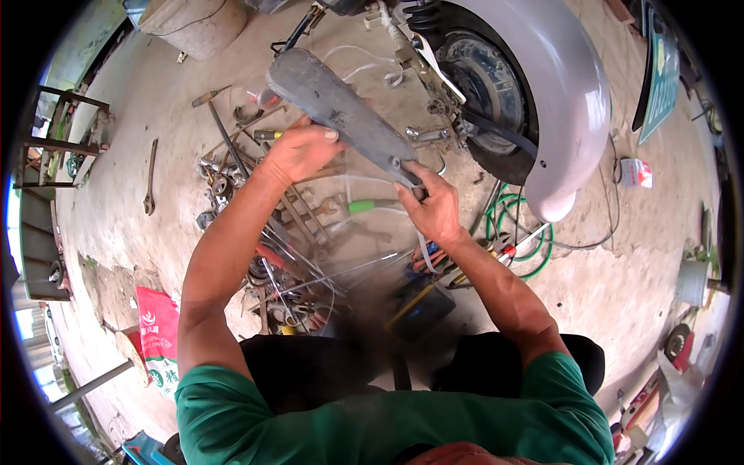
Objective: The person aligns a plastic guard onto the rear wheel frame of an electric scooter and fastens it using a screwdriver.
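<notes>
A long, dark grey cover-like part point(333, 105) with rounded ends is held up at a slant between my two hands, in front of the scooter wheel. My left hand point(304, 151) grips its lower left edge near the middle, thumb on the face and the other fingers partly hidden behind. At the narrower lower right end, my right hand point(434, 203) pinches it close to a small round hole. Just right of the part stands the wheel point(484, 85) under a silver-grey fender point(570, 93), with a bare metal mount point(438, 101) beside it.
Below my hands lies a pile of tools and metal parts point(225, 182). A wrench point(150, 178) lies on the concrete at left, near a red bag point(157, 325). A green hose point(535, 260) coils by the wheel. A bucket point(198, 27) stands at the upper left, a small box point(636, 173) at right.
</notes>
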The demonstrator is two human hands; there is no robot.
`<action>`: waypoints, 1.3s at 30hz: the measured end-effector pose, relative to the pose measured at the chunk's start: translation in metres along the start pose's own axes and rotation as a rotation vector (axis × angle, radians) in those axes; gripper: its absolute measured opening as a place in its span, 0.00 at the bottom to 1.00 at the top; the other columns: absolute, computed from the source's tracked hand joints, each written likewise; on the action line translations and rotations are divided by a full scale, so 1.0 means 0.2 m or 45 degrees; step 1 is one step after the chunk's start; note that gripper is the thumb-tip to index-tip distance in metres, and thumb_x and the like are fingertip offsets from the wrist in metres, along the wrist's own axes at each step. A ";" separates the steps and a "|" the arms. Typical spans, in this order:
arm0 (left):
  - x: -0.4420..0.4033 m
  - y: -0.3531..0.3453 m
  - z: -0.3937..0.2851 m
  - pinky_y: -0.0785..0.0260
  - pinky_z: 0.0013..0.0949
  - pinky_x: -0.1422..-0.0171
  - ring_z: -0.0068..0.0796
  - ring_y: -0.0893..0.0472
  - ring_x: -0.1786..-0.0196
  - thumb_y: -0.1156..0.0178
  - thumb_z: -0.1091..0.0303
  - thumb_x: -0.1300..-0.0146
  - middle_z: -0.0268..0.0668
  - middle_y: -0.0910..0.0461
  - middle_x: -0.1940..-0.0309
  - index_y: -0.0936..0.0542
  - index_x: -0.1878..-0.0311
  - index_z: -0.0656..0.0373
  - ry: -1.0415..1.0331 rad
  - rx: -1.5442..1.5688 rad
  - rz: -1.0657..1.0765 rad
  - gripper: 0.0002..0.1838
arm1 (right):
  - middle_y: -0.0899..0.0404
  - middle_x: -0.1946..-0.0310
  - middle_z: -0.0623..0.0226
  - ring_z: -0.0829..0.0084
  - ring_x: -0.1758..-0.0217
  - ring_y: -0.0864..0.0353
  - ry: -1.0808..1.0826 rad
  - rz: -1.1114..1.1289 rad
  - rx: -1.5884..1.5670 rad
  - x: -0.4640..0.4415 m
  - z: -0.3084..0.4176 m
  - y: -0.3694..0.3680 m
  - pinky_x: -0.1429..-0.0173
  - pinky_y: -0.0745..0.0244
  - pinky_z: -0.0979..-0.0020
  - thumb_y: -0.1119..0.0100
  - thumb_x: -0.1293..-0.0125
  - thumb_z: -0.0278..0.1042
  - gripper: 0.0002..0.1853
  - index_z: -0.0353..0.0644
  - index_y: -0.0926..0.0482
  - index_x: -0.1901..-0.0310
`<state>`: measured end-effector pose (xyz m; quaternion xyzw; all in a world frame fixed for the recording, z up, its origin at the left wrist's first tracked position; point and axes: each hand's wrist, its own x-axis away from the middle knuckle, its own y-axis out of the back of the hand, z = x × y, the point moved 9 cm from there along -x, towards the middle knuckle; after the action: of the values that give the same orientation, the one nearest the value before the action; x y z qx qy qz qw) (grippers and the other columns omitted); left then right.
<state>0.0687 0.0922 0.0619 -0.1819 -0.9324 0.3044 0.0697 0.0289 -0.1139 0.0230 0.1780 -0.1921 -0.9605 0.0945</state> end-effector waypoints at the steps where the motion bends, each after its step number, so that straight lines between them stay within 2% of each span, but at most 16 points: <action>1: 0.00 -0.01 0.00 0.55 0.54 0.15 0.45 0.43 0.19 0.37 0.71 0.48 0.44 0.33 0.26 0.39 0.24 0.54 0.006 -0.005 0.004 0.45 | 0.21 0.72 0.61 0.69 0.78 0.24 -0.020 0.014 0.000 0.01 0.00 0.00 0.69 0.26 0.67 0.28 0.42 0.33 0.21 0.40 0.18 0.46; 6: -0.01 -0.04 -0.02 0.56 0.54 0.15 0.45 0.42 0.19 0.34 0.68 0.51 0.40 0.32 0.27 0.39 0.23 0.54 0.023 -0.030 0.038 0.47 | 0.20 0.72 0.60 0.67 0.78 0.22 0.026 0.042 0.026 0.02 0.04 -0.01 0.70 0.26 0.66 0.28 0.43 0.32 0.23 0.41 0.18 0.45; 12: -0.03 -0.06 -0.01 0.52 0.52 0.16 0.45 0.42 0.19 0.33 0.65 0.49 0.40 0.32 0.28 0.40 0.24 0.55 0.050 -0.045 0.021 0.47 | 0.20 0.73 0.59 0.66 0.78 0.22 0.068 0.045 0.069 0.02 0.05 -0.01 0.69 0.25 0.64 0.28 0.43 0.34 0.23 0.42 0.19 0.45; 18: -0.09 0.01 0.03 0.43 0.46 0.21 0.44 0.34 0.24 0.35 0.59 0.39 0.47 0.31 0.28 0.37 0.26 0.59 0.103 -0.035 -0.012 0.39 | 0.23 0.79 0.62 0.66 0.79 0.23 -0.069 0.091 0.036 0.01 0.04 0.00 0.70 0.26 0.65 0.30 0.40 0.37 0.22 0.40 0.19 0.45; 21: -0.14 0.04 0.04 0.40 0.46 0.24 0.42 0.30 0.28 0.37 0.59 0.36 0.47 0.29 0.30 0.34 0.29 0.59 0.114 -0.043 -0.090 0.34 | 0.26 0.82 0.64 0.67 0.81 0.25 -0.165 0.108 -0.042 -0.02 0.02 0.01 0.71 0.28 0.66 0.30 0.38 0.37 0.22 0.38 0.20 0.44; 24: -0.18 0.08 0.05 0.36 0.50 0.27 0.42 0.25 0.33 0.38 0.62 0.34 0.44 0.24 0.36 0.31 0.32 0.59 0.101 0.006 -0.121 0.28 | 0.27 0.83 0.66 0.71 0.81 0.26 -0.178 0.069 -0.131 -0.03 0.01 0.01 0.71 0.29 0.67 0.31 0.37 0.38 0.23 0.36 0.21 0.43; 27: -0.16 0.12 -0.06 0.34 0.49 0.29 0.39 0.24 0.35 0.35 0.65 0.36 0.42 0.22 0.39 0.28 0.36 0.61 -0.047 -0.260 -0.284 0.26 | 0.28 0.84 0.69 0.74 0.81 0.28 -0.186 0.008 -0.211 -0.03 -0.02 0.03 0.71 0.30 0.69 0.30 0.37 0.38 0.24 0.35 0.22 0.43; 30: -0.12 0.06 -0.27 0.32 0.47 0.31 0.42 0.24 0.36 0.31 0.70 0.42 0.42 0.23 0.40 0.26 0.36 0.60 -0.199 -1.121 -0.461 0.29 | 0.31 0.84 0.73 0.78 0.81 0.32 -0.215 -0.009 -0.393 -0.03 -0.08 0.03 0.72 0.35 0.72 0.33 0.33 0.41 0.22 0.35 0.21 0.44; 31: -0.10 -0.03 -0.33 0.33 0.46 0.30 0.44 0.26 0.34 0.31 0.72 0.46 0.43 0.24 0.39 0.27 0.35 0.58 -0.388 -1.483 -0.451 0.33 | 0.32 0.84 0.74 0.80 0.81 0.34 -0.227 -0.008 -0.469 -0.04 -0.10 0.03 0.73 0.38 0.73 0.35 0.31 0.44 0.21 0.35 0.21 0.45; 33: -0.06 -0.22 -0.37 0.34 0.45 0.28 0.47 0.28 0.32 0.30 0.77 0.54 0.45 0.26 0.37 0.28 0.32 0.55 -0.783 -2.197 -0.402 0.40 | 0.36 0.84 0.76 0.81 0.81 0.39 -0.455 0.091 -0.773 -0.06 -0.16 0.01 0.74 0.44 0.73 0.43 0.27 0.54 0.24 0.37 0.20 0.50; 34: -0.04 -0.29 -0.34 0.35 0.47 0.29 0.51 0.29 0.32 0.31 0.78 0.58 0.45 0.27 0.36 0.27 0.32 0.49 -0.873 -2.351 -0.323 0.43 | 0.37 0.84 0.77 0.81 0.82 0.41 -0.567 0.144 -0.925 -0.06 -0.17 0.00 0.75 0.47 0.73 0.47 0.26 0.59 0.27 0.38 0.20 0.52; 37: -0.03 -0.34 -0.25 0.37 0.52 0.30 0.51 0.29 0.32 0.31 0.78 0.59 0.42 0.27 0.36 0.26 0.33 0.47 -0.981 -2.601 -0.250 0.42 | 0.41 0.85 0.77 0.81 0.81 0.47 -0.812 0.299 -1.151 -0.05 -0.17 -0.05 0.76 0.54 0.73 0.60 0.26 0.71 0.35 0.42 0.21 0.59; 38: -0.04 -0.34 -0.23 0.38 0.54 0.30 0.49 0.29 0.31 0.31 0.79 0.59 0.40 0.28 0.36 0.25 0.35 0.45 -0.986 -2.606 -0.255 0.42 | 0.42 0.85 0.77 0.80 0.82 0.49 -0.838 0.411 -1.083 -0.05 -0.12 -0.05 0.76 0.54 0.73 0.63 0.28 0.76 0.38 0.43 0.23 0.61; 39: -0.05 -0.35 -0.22 0.39 0.54 0.30 0.49 0.29 0.31 0.31 0.79 0.59 0.39 0.28 0.37 0.24 0.35 0.44 -1.031 -2.645 -0.230 0.41 | 0.41 0.85 0.77 0.80 0.82 0.49 -0.917 0.480 -1.110 -0.03 -0.13 -0.07 0.76 0.54 0.73 0.62 0.28 0.77 0.37 0.43 0.23 0.59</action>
<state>0.0676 0.0609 0.1388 0.0292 -0.6976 -0.5916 -0.4030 0.0433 -0.1086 -0.0018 -0.2514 0.1716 -0.9174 0.2565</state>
